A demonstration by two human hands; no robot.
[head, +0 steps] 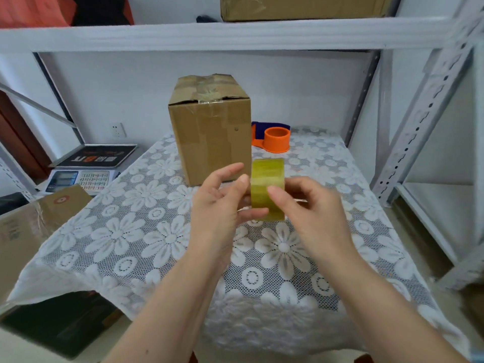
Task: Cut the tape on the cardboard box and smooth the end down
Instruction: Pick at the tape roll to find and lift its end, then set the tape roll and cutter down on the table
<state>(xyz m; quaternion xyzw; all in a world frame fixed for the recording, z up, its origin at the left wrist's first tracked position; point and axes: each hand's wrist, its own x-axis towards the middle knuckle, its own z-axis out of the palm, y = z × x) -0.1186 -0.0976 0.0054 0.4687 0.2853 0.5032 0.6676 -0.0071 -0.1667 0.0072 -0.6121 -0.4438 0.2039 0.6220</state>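
Observation:
A brown cardboard box [210, 128] stands upright at the back of the table, its top flaps taped with clear tape and slightly gaping. In front of it I hold a yellowish roll of clear tape [267, 179] on edge above the tablecloth. My left hand [222, 203] grips the roll from the left, thumb and fingers on its side. My right hand [307, 208] holds it from the right, index finger pressed on the roll's outer face. No loose tape end can be made out.
An orange tape dispenser [275, 138] lies behind the box to the right. A white lace cloth [157, 247] covers the table. A scale with keypad [86, 176] and cardboard boxes [28, 231] sit to the left. Grey metal shelving [419, 121] frames the scene.

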